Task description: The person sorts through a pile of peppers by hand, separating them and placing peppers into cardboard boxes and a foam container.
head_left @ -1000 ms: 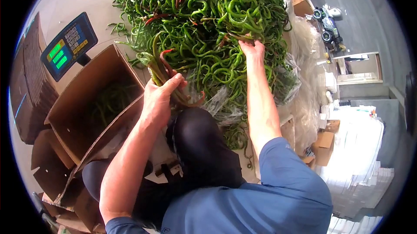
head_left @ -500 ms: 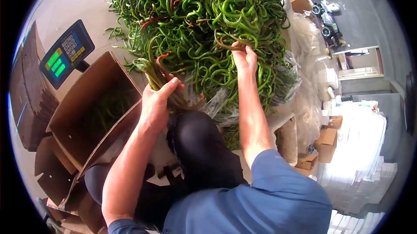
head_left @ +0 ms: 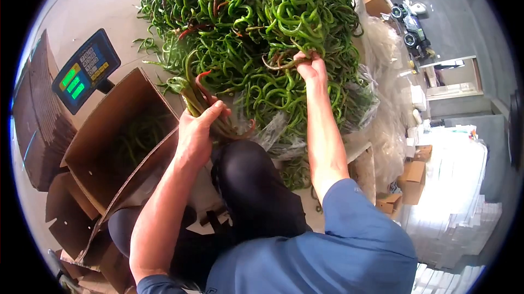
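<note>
"One bunch of long peppers (head_left: 190, 96) is up in the left hand (head_left: 197, 130). How firm is the grip?"

"The hand is wrapped around the bunch, thumb laid along it. Green and brownish peppers stick out past both sides of the fist, and a red one curves up at the top."

"And the right hand (head_left: 313, 69)?"

"Over the big heap of green peppers (head_left: 245, 48). Thumb and fingertips are drawn together on a brownish, curled pepper (head_left: 279, 66), which trails out to the left. The tips themselves are partly hidden."

"Where is the heap?"

"On the floor (head_left: 117, 13), just beyond the person's dark-clad knee (head_left: 248, 171), with crumpled clear plastic (head_left: 273, 130) at its near edge."

"What stands on the left?"

"An open cardboard box (head_left: 115, 113) next to the left forearm, with more peppers (head_left: 137, 138) lying in shadow inside. Just past it is a keypad display (head_left: 87, 70) with green lit panels, its digits too small to read. Farther left leans a stack of flat cardboard (head_left: 41, 119)."
</note>
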`<state>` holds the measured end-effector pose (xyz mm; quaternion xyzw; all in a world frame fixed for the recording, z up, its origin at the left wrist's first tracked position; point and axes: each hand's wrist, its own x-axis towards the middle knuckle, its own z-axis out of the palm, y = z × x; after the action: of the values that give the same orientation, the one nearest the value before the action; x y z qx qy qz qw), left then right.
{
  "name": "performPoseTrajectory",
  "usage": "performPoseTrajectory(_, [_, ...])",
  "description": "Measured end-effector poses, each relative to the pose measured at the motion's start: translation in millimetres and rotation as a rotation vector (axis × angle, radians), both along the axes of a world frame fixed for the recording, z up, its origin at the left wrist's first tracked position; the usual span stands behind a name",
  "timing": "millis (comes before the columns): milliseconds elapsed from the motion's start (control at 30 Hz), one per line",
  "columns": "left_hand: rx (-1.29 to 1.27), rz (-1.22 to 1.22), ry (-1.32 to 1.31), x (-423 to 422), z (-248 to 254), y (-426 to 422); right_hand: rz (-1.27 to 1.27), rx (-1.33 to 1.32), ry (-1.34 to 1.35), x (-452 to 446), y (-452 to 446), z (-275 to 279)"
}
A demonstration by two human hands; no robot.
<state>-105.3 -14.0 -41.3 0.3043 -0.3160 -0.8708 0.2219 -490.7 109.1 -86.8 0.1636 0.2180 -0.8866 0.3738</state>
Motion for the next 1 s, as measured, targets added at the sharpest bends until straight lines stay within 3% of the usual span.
performPoseTrajectory(67, [0.029, -0.002, 0.004, 1.6, 0.5, 0.4, -0.014, -0.059, -0.018, -0.7, 3.5, -5.8])
performPoseTrajectory(167, [0.026, 0.010, 0.013, 1.8, -0.6, 1.0, -0.014, 0.059, -0.060, 7.7, 3.4, 7.3])
performPoseTrajectory(333, [0.008, -0.004, -0.004, -1.5, -1.2, -1.1, 0.069, -0.141, -0.001, 34.3, 29.4, -5.9])
performPoseTrajectory(500, [0.026, -0.007, 0.001, -3.6, 1.7, 2.6, 0.058, -0.224, 0.202, 67.4, 47.7, -20.8])
performPoseTrajectory(600, [0.006, -0.005, 0.009, -3.4, -1.5, 2.8, 0.248, -0.266, 0.413, 98.1, 52.9, -26.6])
performPoseTrajectory(667, [0.000, -0.003, 0.024, -2.6, -0.1, 3.7, 0.262, -0.166, 0.429, 105.3, 61.2, -50.0])
performPoseTrajectory(733, [-0.008, -0.024, 0.017, -2.6, 3.5, 4.1, 0.345, -0.100, 0.563, 128.4, 63.9, -35.2])
performPoseTrajectory(833, [-0.016, -0.052, 0.012, -2.9, 10.9, 2.8, 0.538, 0.266, 0.667, 144.9, 77.3, 8.2])
performPoseTrajectory(1000, [-0.036, -0.053, 0.017, -5.9, 6.1, 6.8, 0.860, 0.890, 1.162, 102.9, 106.8, 62.5])
